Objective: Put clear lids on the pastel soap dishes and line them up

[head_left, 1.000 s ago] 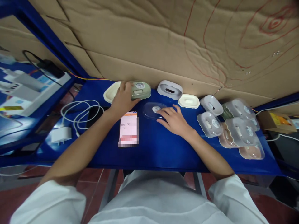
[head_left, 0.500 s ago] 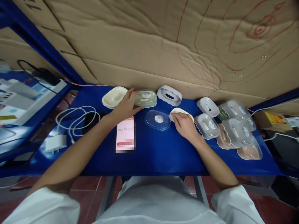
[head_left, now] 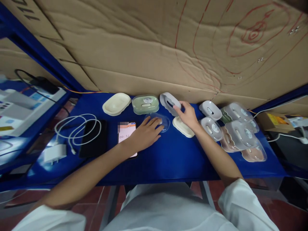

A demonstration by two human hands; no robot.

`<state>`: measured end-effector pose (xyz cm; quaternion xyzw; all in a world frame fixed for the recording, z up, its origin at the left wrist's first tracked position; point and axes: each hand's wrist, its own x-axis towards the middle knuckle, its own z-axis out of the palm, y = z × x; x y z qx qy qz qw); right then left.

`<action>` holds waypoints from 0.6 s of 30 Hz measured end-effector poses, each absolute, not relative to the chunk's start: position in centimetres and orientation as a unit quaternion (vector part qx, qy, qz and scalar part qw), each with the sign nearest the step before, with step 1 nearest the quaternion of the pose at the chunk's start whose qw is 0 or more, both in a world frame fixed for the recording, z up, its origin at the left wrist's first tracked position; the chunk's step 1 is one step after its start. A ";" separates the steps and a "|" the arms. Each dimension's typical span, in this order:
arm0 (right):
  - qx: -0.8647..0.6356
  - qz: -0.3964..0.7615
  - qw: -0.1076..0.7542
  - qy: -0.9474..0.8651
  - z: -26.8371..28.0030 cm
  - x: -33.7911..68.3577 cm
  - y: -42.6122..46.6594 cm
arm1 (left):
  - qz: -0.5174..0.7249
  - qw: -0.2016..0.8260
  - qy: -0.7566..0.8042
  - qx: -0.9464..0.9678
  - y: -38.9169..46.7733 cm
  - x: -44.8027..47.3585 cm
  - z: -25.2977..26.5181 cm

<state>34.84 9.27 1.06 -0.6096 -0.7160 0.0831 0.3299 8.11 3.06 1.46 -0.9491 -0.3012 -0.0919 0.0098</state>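
Cardboard wall (head_left: 120,54) scrawled with red loops, phone (head_left: 126,131) reading 00:52, flat black item (head_left: 96,146) near it, white charger (head_left: 55,153), loosely coiled cable (head_left: 73,150), power strip (head_left: 51,101) over there on the left, small carton (head_left: 271,122) far right

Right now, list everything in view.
Oval plastic dish: 1, cream, back left.
Lidded plastic box: 1, green, back centre.
Slotted plastic trays: 2, grey, back.
Plastic lid: 1, transparent, centre.
Oval insert: 1, cream, centre.
Lidded boxes: several, grey, pink, green, right.
Phone: 1, black, centre.
Charger with cable: 1, white, left.
Flat object: 1, black, left.
Power strip: 1, white, far left.
Cardboard panel: 1, brown, back.
Cardboard box: 1, brown, far right.
Table: 1, blue, beneath.
Left hand: 1, over lid.
Right hand: 1, holding tray.
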 end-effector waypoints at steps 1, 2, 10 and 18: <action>-0.604 0.077 0.341 -0.717 1.3 34.9 8.7 | -0.095 0.023 -0.295 -0.950 2.7 8.7 1.6; -0.598 0.066 0.359 -0.714 1.5 35.0 7.9 | -0.098 0.032 -0.279 -0.955 2.4 9.5 1.7; -0.564 0.023 0.423 -0.709 2.4 37.1 0.9 | -0.069 0.037 -0.162 -0.984 1.3 16.3 1.4; -0.443 0.057 0.343 -0.826 -0.6 38.8 -5.2 | -0.126 0.086 -0.159 -0.975 -4.3 11.6 1.8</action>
